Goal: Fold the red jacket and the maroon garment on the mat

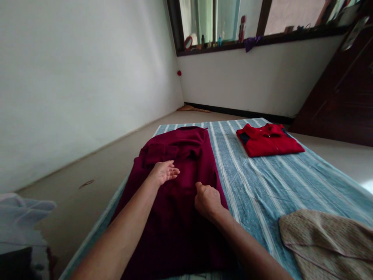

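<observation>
Maroon knit fabric is filling the near half of the frame: a long-sleeved maroon garment (pixel 180 194) is lying flat, collar end away from the camera, along the left side of a bed covered by a blue-and-white striped sheet (pixel 262 175). The person's left hand (pixel 164 171) is hovering palm-up and loosely open just over the garment's upper middle, gripping nothing. The right hand (pixel 207 199) is resting curled on the cloth near its right edge, fingers closed as if pinching a bit of fabric, though whether it truly has hold of any cannot be told from this angle.

One sleeve appears to be lying folded across the chest already, so the work in hand looks like folding. Doing it well likely calls for the open hand pressing flat to pin the centre while the curled hand is drawing its edge inward in one straight line, keeping the long sides parallel and smoothing wrinkles toward the hem before any crosswise fold.

A neatly folded bright red shirt (pixel 269 140) is sitting well apart at the far end of the bed, and a beige patterned cloth (pixel 326 237) is lying at the near right corner. Pale bundled fabric (pixel 21 221) is showing at the lower left, off the bed.
</observation>
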`<control>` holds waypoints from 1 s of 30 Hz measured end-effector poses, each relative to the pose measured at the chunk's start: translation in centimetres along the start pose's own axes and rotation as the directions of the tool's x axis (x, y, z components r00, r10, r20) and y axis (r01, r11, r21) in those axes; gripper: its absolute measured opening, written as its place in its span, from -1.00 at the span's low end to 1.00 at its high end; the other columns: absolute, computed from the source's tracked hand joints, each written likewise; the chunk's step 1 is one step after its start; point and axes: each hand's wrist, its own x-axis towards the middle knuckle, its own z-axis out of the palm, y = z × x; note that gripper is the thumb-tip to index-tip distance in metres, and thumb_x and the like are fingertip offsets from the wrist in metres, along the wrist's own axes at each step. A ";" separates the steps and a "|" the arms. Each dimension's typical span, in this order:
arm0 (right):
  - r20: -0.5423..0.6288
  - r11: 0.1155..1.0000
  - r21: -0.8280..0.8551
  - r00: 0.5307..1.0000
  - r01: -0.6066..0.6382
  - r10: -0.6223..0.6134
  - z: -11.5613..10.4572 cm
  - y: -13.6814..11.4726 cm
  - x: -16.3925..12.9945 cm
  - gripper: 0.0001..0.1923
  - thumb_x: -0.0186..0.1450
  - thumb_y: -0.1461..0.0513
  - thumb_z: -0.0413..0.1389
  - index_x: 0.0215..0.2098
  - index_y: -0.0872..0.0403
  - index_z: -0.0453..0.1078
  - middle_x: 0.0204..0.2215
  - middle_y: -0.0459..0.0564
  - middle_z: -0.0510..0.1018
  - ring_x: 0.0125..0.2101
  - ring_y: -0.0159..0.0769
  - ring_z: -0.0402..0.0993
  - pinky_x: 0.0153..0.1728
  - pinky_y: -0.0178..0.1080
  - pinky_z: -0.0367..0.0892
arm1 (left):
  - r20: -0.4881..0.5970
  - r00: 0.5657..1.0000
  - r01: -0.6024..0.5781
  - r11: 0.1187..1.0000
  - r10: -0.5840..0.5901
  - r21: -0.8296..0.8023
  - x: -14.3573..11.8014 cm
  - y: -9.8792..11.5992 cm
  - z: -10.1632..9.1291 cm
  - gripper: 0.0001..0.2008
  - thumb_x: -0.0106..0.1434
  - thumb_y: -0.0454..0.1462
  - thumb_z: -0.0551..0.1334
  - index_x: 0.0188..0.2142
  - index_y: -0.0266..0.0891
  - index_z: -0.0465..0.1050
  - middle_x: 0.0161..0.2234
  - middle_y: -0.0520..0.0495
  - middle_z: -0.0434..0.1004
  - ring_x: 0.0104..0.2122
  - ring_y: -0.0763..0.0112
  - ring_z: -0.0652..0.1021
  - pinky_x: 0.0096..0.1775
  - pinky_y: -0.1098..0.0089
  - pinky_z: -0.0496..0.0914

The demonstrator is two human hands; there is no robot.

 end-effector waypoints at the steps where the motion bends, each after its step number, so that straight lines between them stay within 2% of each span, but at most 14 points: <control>1: -0.009 1.000 0.010 1.000 0.009 -0.009 0.1 0.0 0.0 -0.71 0.18 0.38 -0.04 -0.15 0.16 0.38 -0.36 0.19 0.56 -0.33 -0.10 0.54 -0.35 -0.21 0.35 | 0.045 0.999 0.002 0.999 -0.004 0.050 -0.4 -0.4 0.9 -0.90 0.22 -0.33 0.18 -0.42 -0.33 0.34 -0.62 -0.16 0.48 -0.65 0.28 0.53 -0.61 0.39 0.42; 4: -0.042 0.995 0.058 0.996 0.076 -0.074 0.0 0.3 -0.3 -0.74 0.20 0.36 -0.03 -0.19 0.17 0.41 -0.41 0.18 0.57 -0.37 -0.13 0.53 -0.38 -0.25 0.33 | 0.135 0.991 -0.019 0.982 -0.007 0.190 -1.4 -1.3 3.8 -0.89 0.17 -0.31 0.24 -0.43 -0.32 0.34 -0.59 -0.15 0.50 -0.61 0.28 0.54 -0.58 0.38 0.43; 6: -0.061 0.982 0.104 0.986 0.160 -0.154 -0.4 1.1 -0.7 -0.76 0.25 0.32 -0.04 -0.20 0.12 0.42 -0.42 0.08 0.57 -0.38 -0.23 0.53 -0.37 -0.32 0.32 | 0.150 0.989 -0.043 0.961 0.002 0.272 -1.7 -1.8 5.4 -0.86 0.17 -0.29 0.25 -0.43 -0.30 0.32 -0.59 -0.11 0.49 -0.61 0.30 0.54 -0.57 0.39 0.42; 8: -0.151 0.952 0.175 0.963 0.250 -0.225 -0.9 2.7 -1.4 -0.74 0.30 0.30 -0.08 -0.16 0.06 0.41 -0.36 -0.01 0.57 -0.35 -0.34 0.51 -0.31 -0.38 0.32 | 0.146 0.989 -0.065 0.935 0.014 0.349 -1.8 -2.1 6.5 -0.84 0.15 -0.27 0.27 -0.44 -0.30 0.31 -0.62 -0.06 0.46 -0.61 0.33 0.52 -0.56 0.40 0.41; 9: -0.236 0.933 0.212 0.941 0.292 -0.241 -1.0 3.7 -1.8 -0.72 0.32 0.30 -0.11 -0.14 0.06 0.40 -0.32 -0.02 0.57 -0.32 -0.36 0.50 -0.26 -0.38 0.32 | 0.143 0.990 -0.075 0.920 0.021 0.385 -1.8 -2.3 6.9 -0.82 0.14 -0.26 0.28 -0.46 -0.29 0.32 -0.63 -0.04 0.44 -0.62 0.34 0.51 -0.55 0.41 0.40; 11: -0.505 0.869 0.290 0.835 0.402 -0.218 -1.1 6.1 -2.6 -0.73 0.32 0.30 -0.11 -0.15 0.09 0.40 -0.28 0.02 0.56 -0.26 -0.33 0.48 -0.19 -0.32 0.34 | 0.140 0.990 -0.094 0.890 0.034 0.447 -1.9 -2.7 7.4 -0.80 0.09 -0.25 0.32 -0.49 -0.30 0.33 -0.65 -0.02 0.42 -0.62 0.36 0.49 -0.56 0.42 0.38; 12: -0.578 0.851 0.288 0.788 0.439 -0.212 -1.0 7.3 -3.0 -0.75 0.32 0.29 -0.09 -0.15 0.08 0.40 -0.29 0.03 0.55 -0.25 -0.31 0.48 -0.17 -0.27 0.36 | 0.139 0.989 -0.105 0.877 0.044 0.470 -2.0 -2.9 7.6 -0.79 0.06 -0.25 0.33 -0.52 -0.30 0.33 -0.66 -0.01 0.41 -0.64 0.38 0.47 -0.56 0.43 0.36; 14: -0.611 0.847 0.241 0.752 0.474 -0.248 -0.5 9.1 -3.9 -0.77 0.30 0.28 -0.03 -0.14 0.07 0.39 -0.20 0.05 0.53 -0.17 -0.26 0.45 -0.11 -0.18 0.36 | 0.142 0.988 -0.128 0.860 0.066 0.494 -2.1 -3.2 8.0 -0.77 0.02 -0.26 0.35 -0.57 -0.30 0.32 -0.68 0.01 0.39 -0.67 0.43 0.43 -0.59 0.46 0.31; 17: -0.527 0.849 0.158 0.770 0.505 -0.359 0.5 9.8 -5.3 -0.72 0.28 0.24 0.02 -0.05 0.09 0.36 0.01 0.12 0.42 0.05 -0.16 0.30 0.03 -0.04 0.28 | 0.153 0.983 -0.163 0.861 0.100 0.483 -2.1 -3.5 8.5 -0.74 -0.01 -0.27 0.35 -0.62 -0.27 0.27 -0.71 0.08 0.32 -0.72 0.52 0.34 -0.63 0.51 0.20; 20: -0.431 0.867 0.114 0.811 0.484 -0.396 1.1 8.4 -6.2 -0.65 0.28 0.23 0.01 0.02 0.16 0.33 0.10 0.19 0.33 0.17 -0.09 0.13 0.11 0.04 0.19 | 0.168 0.972 -0.222 0.872 0.164 0.435 -1.9 -3.5 9.0 -0.73 -0.02 -0.28 0.34 -0.63 -0.25 0.23 -0.72 0.15 0.24 -0.73 0.59 0.27 -0.64 0.54 0.13; 24: -0.367 0.906 0.067 0.855 0.418 -0.367 1.4 6.2 -6.6 -0.58 0.27 0.22 0.04 0.07 0.21 0.30 0.14 0.22 0.28 0.20 -0.02 0.07 0.14 0.05 0.14 | 0.152 0.936 -0.352 0.852 0.317 0.388 -1.3 -3.7 8.7 -0.83 -0.05 -0.32 0.31 -0.53 -0.25 0.30 -0.67 0.19 0.25 -0.69 0.60 0.27 -0.61 0.54 0.13; 28: -0.282 0.925 0.039 0.892 0.378 -0.353 1.8 5.4 -6.6 -0.52 0.24 0.18 0.10 0.10 0.18 0.29 0.14 0.19 0.29 0.19 -0.02 0.09 0.16 0.03 0.11 | 0.104 0.899 -0.428 0.801 0.426 0.419 -0.5 -4.5 7.7 -0.73 -0.19 -0.37 0.38 -0.48 -0.27 0.34 -0.64 0.19 0.28 -0.64 0.56 0.33 -0.57 0.53 0.18; 30: -0.260 0.932 0.028 0.903 0.361 -0.341 2.2 5.3 -6.6 -0.53 0.26 0.16 0.09 0.11 0.17 0.29 0.15 0.19 0.28 0.20 -0.03 0.07 0.17 0.01 0.09 | 0.090 0.879 -0.458 0.774 0.469 0.438 0.0 -4.9 7.4 -0.70 -0.19 -0.35 0.40 -0.43 -0.28 0.36 -0.62 0.17 0.31 -0.61 0.53 0.36 -0.54 0.50 0.23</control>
